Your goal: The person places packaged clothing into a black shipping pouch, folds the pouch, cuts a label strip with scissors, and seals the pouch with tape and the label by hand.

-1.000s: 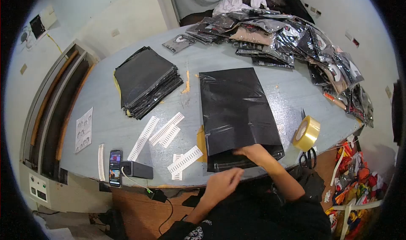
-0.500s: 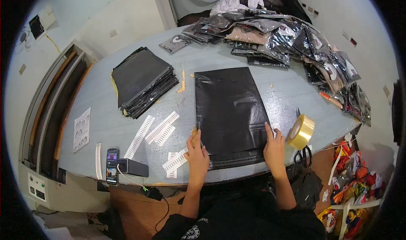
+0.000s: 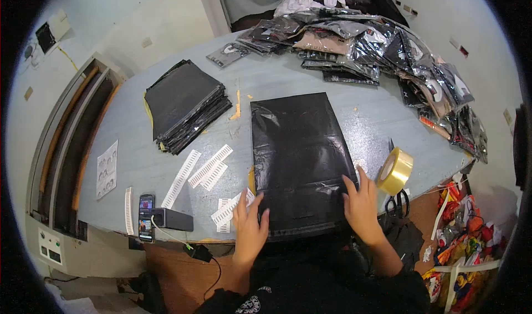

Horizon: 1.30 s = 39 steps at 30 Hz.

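Observation:
A flat black plastic mailer bag (image 3: 302,159) lies on the table in front of me, its lower end close to the table's near edge. Beside its lower left corner is my left hand (image 3: 250,225), fingers spread and holding nothing. My right hand (image 3: 363,206) is open too, thumb and fingers apart at the bag's lower right edge. Strips of printed labels (image 3: 225,214) lie just left of my left hand. To the right of my right hand stand a roll of clear yellowish tape (image 3: 395,171) and black-handled scissors (image 3: 397,206).
A stack of black bags (image 3: 185,106) sits at the back left. Many plastic-wrapped garments (image 3: 354,45) are heaped along the far right. A phone (image 3: 146,217) leans by a dark box (image 3: 176,220) at front left, with a cable running off the edge.
The bag has slid slightly toward me. Both hands have loosened from its sides, their fingers spreading; the left has moved down and left.

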Available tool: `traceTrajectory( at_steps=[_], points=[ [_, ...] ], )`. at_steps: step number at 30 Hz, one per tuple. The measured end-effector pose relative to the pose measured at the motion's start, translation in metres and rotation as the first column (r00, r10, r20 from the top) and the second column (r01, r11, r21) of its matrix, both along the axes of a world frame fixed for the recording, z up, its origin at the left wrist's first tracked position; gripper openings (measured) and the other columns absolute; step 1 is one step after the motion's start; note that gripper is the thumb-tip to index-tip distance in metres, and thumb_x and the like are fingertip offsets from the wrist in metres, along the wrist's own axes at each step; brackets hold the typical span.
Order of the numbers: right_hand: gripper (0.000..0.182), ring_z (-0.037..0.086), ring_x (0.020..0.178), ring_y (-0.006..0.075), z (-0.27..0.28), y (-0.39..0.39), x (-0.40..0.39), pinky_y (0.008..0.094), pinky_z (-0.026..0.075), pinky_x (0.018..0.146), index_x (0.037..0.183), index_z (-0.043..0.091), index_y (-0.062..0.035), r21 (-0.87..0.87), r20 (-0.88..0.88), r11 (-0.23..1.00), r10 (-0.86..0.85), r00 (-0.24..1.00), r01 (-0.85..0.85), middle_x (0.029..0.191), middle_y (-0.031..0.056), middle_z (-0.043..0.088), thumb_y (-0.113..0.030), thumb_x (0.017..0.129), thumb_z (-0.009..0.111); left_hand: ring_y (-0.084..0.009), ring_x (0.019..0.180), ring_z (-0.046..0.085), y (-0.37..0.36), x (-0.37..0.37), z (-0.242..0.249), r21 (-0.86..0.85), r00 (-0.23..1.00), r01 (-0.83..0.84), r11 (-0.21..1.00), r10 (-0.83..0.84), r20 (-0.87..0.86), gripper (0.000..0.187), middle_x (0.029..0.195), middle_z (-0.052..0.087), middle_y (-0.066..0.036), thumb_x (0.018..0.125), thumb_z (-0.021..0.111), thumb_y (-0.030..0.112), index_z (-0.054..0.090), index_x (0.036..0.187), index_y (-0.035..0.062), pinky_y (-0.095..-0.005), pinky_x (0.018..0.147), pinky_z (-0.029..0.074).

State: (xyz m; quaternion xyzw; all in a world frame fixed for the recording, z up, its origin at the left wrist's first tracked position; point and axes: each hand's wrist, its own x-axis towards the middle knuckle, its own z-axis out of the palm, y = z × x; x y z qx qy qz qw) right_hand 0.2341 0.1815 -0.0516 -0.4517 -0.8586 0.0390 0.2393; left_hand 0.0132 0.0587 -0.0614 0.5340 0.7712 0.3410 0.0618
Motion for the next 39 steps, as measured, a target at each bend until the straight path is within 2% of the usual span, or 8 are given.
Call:
traceTrajectory(
  at_steps=[3,7,9,13,28,33,37,39],
  points=[
    [0.04,0.042,0.119,0.0332,0.025,0.037,-0.03,0.0401,0.034,0.098,0.12,0.049,-0.0029,-0.136,-0.387,0.903,0.33,0.861,-0.408,0.131,0.0194,0.038,-0.007,0.081,0.058,-0.0287,0.13,0.028,0.047,-0.015,0.024,0.215,0.952,0.204,0.955,-0.244,0.184,0.042,0.144,0.023,-0.014,0.09,0.048,0.018,0.042,0.13,0.0037,-0.0366,0.105,0.022],
    [0.037,0.037,0.125,0.0253,0.024,0.119,-0.104,0.0373,0.029,0.103,0.125,0.044,0.0007,-0.233,-0.972,0.542,-0.1,0.214,-0.808,0.133,0.0163,0.041,-0.02,0.095,0.04,-0.0235,0.136,0.017,0.171,-0.039,0.017,0.641,0.151,-0.047,0.766,-0.629,0.762,0.053,0.145,0.025,-0.011,0.094,0.036,0.03,0.025,0.139,0.0027,-0.0342,0.109,0.015],
    [0.049,0.035,0.127,0.0271,0.01,0.165,-0.134,0.0378,0.026,0.106,0.129,0.036,0.004,-0.132,-0.91,0.448,-0.409,-0.071,-0.884,0.134,0.0172,0.039,-0.032,0.095,0.037,-0.0224,0.135,0.018,0.223,-0.055,0.013,0.576,-0.254,-0.202,0.792,-0.611,0.75,0.057,0.145,0.025,-0.009,0.094,0.033,0.036,0.023,0.139,0.0043,-0.0346,0.109,0.015],
    [0.059,0.031,0.129,0.029,-0.018,0.217,-0.175,0.0389,0.023,0.107,0.133,0.03,0.0038,0.023,-0.634,0.467,-0.677,-0.374,-0.884,0.136,0.0185,0.036,-0.04,0.093,0.037,-0.0231,0.135,0.018,0.29,-0.048,-0.014,0.492,-0.485,-0.454,0.743,-0.669,0.563,0.061,0.145,0.023,-0.009,0.091,0.037,0.043,0.027,0.138,0.0051,-0.0365,0.109,0.017],
    [0.064,0.03,0.129,0.0278,-0.081,0.274,-0.158,0.0404,0.026,0.105,0.134,0.026,0.0023,-0.089,-0.498,0.565,-0.738,-0.455,-0.82,0.14,0.017,0.03,-0.044,0.092,0.037,-0.0244,0.133,0.023,0.309,-0.094,-0.075,0.342,-0.458,-0.693,0.634,-0.754,0.47,0.063,0.143,0.027,-0.011,0.091,0.033,0.046,0.023,0.139,0.0045,-0.038,0.108,0.02],
    [0.064,0.026,0.132,0.0263,-0.076,0.282,-0.15,0.0388,0.022,0.107,0.138,0.022,-0.0012,-0.226,-0.631,0.735,-0.61,-0.478,-0.639,0.142,0.0141,0.028,-0.039,0.091,0.043,-0.0231,0.134,0.021,0.311,-0.105,-0.068,0.351,-0.113,-0.794,0.497,-0.687,0.718,0.068,0.144,0.025,-0.011,0.091,0.036,0.046,0.017,0.14,0.0037,-0.0372,0.109,0.016],
    [0.055,0.03,0.13,0.026,-0.055,0.263,-0.176,0.039,0.021,0.107,0.136,0.028,-0.0014,0.011,-0.729,0.697,-0.485,-0.483,-0.717,0.141,0.014,0.031,-0.033,0.093,0.039,-0.0246,0.133,0.025,0.32,-0.071,-0.034,0.534,-0.204,-0.634,0.559,-0.788,0.581,0.066,0.143,0.026,-0.013,0.09,0.039,0.043,0.022,0.137,0.0,-0.0389,0.109,0.02],
    [0.049,0.038,0.124,0.0295,-0.06,0.26,-0.193,0.0416,0.028,0.104,0.13,0.037,-0.0003,-0.026,-0.694,0.573,-0.6,-0.398,-0.819,0.132,0.0159,0.042,-0.033,0.093,0.04,-0.0265,0.132,0.026,0.331,-0.051,-0.036,0.486,-0.451,-0.514,0.707,-0.705,0.547,0.064,0.143,0.026,-0.015,0.091,0.038,0.042,0.024,0.136,-0.0016,-0.0401,0.109,0.021]
  ],
)
